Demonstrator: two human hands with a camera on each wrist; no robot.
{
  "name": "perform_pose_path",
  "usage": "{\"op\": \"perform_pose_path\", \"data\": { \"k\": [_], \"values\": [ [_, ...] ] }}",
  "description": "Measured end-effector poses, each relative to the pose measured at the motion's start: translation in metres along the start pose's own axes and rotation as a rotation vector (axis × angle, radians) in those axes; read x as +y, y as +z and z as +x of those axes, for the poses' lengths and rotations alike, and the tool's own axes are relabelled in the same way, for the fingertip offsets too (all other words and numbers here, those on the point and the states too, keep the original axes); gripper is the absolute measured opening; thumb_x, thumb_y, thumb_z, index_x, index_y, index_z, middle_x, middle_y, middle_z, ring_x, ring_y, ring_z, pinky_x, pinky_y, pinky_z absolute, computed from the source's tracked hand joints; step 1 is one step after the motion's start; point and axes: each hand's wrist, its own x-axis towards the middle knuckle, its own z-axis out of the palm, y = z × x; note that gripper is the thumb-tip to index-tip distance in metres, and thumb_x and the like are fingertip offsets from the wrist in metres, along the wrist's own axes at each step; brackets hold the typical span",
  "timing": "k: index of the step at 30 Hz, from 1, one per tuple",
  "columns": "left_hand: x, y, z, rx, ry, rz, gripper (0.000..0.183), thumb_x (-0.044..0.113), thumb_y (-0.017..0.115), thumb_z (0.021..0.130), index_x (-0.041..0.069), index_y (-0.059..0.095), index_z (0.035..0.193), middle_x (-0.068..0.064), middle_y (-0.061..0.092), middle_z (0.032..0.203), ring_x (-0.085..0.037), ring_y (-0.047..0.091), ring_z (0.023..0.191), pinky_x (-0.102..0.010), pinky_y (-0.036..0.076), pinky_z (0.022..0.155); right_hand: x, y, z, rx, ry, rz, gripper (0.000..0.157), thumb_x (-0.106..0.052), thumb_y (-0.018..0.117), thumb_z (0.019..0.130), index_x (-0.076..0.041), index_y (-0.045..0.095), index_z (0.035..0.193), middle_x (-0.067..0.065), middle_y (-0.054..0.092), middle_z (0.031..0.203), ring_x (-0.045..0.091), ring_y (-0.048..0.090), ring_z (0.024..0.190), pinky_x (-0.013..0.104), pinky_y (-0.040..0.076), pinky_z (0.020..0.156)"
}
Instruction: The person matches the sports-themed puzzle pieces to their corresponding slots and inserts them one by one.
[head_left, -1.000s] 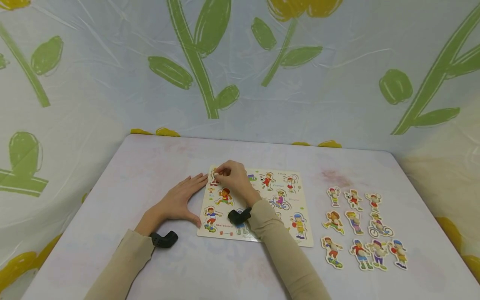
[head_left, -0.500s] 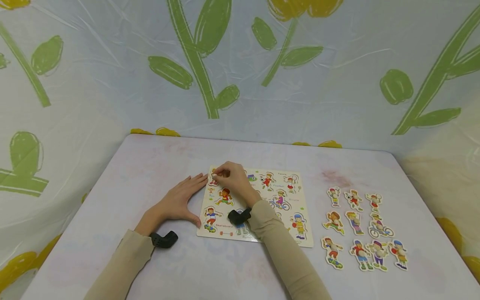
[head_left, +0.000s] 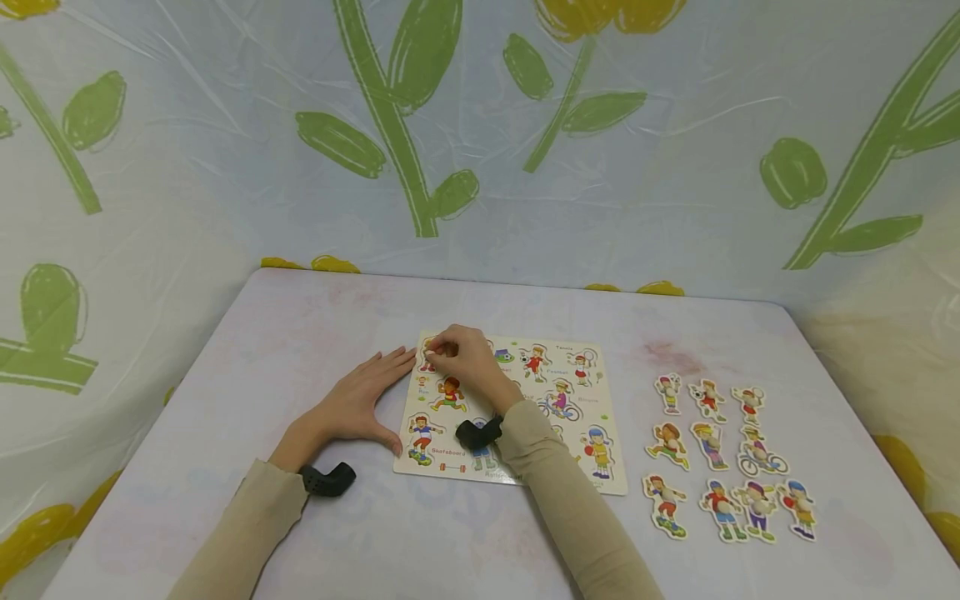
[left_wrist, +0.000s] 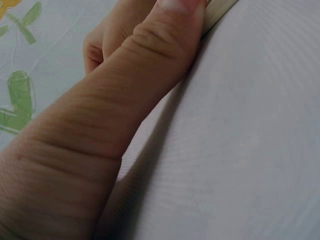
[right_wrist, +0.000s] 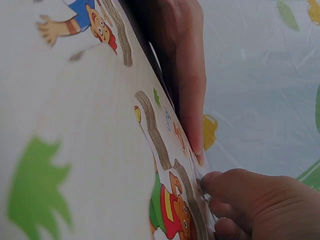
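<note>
A wooden peg puzzle board (head_left: 517, 425) with printed sports figures and cut-out shapes lies flat on the table. My left hand (head_left: 360, 398) rests along its left side, fingers straight at the upper left edge and thumb at the lower left edge. In the left wrist view the thumb (left_wrist: 155, 45) touches the board's side. My right hand (head_left: 474, 360) reaches over the board and pinches a puzzle piece (head_left: 428, 365) at the top left corner, mostly hidden by the fingers. In the right wrist view the right fingertips (right_wrist: 220, 185) are right at the board's surface, beyond the running figure (right_wrist: 172, 207).
Several loose puzzle pieces with knobs lie in rows right of the board, among them a cyclist (head_left: 761, 452) and a skateboarder (head_left: 663, 506). The pale table (head_left: 360, 542) ends at a flower-print curtain (head_left: 637, 208) behind and at both sides.
My right hand shifts very slightly down and toward me at the top left corner, the piece still pinched. The left hand and the loose pieces stay put.
</note>
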Motion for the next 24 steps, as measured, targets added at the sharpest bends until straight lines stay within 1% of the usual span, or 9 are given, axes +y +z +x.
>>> {"op": "perform_pose_path", "data": {
  "k": [13, 16, 19, 24],
  "values": [
    [0.001, 0.0, 0.0, 0.0, -0.003, -0.008, 0.137, 0.081, 0.076, 0.054, 0.009, 0.025, 0.158, -0.003, 0.021, 0.165, -0.027, 0.015, 0.151, -0.047, 0.012, 0.123, -0.001, -0.001, 0.0, -0.012, 0.033, -0.001, 0.013, -0.012, 0.073, 0.091, -0.005, 0.075, 0.102, 0.001, 0.064, 0.087, 0.014, 0.053, 0.071, 0.023, 0.046, 0.062],
    [0.001, 0.0, 0.001, 0.002, -0.004, -0.013, 0.137, 0.081, 0.077, 0.053, 0.009, 0.025, 0.158, -0.004, 0.021, 0.164, -0.027, 0.016, 0.151, -0.047, 0.012, 0.123, -0.005, -0.003, 0.001, -0.029, 0.064, 0.01, 0.015, -0.012, 0.072, 0.092, -0.004, 0.074, 0.104, 0.002, 0.065, 0.088, 0.015, 0.055, 0.073, 0.024, 0.047, 0.063],
    [0.002, -0.001, 0.001, 0.005, -0.005, -0.013, 0.137, 0.081, 0.077, 0.053, 0.009, 0.026, 0.158, -0.004, 0.022, 0.164, -0.027, 0.016, 0.151, -0.047, 0.013, 0.122, -0.013, -0.008, 0.002, -0.038, 0.098, -0.002, 0.015, -0.013, 0.071, 0.093, -0.003, 0.074, 0.104, 0.004, 0.067, 0.09, 0.015, 0.058, 0.077, 0.025, 0.05, 0.067],
    [0.003, -0.001, 0.0, 0.003, -0.009, -0.008, 0.137, 0.082, 0.076, 0.053, 0.006, 0.027, 0.157, -0.006, 0.023, 0.164, -0.028, 0.017, 0.151, -0.048, 0.014, 0.122, -0.021, -0.014, 0.001, -0.048, 0.121, -0.037, 0.017, -0.015, 0.069, 0.094, -0.003, 0.075, 0.105, 0.006, 0.069, 0.094, 0.018, 0.061, 0.081, 0.029, 0.053, 0.072]
  ]
}}
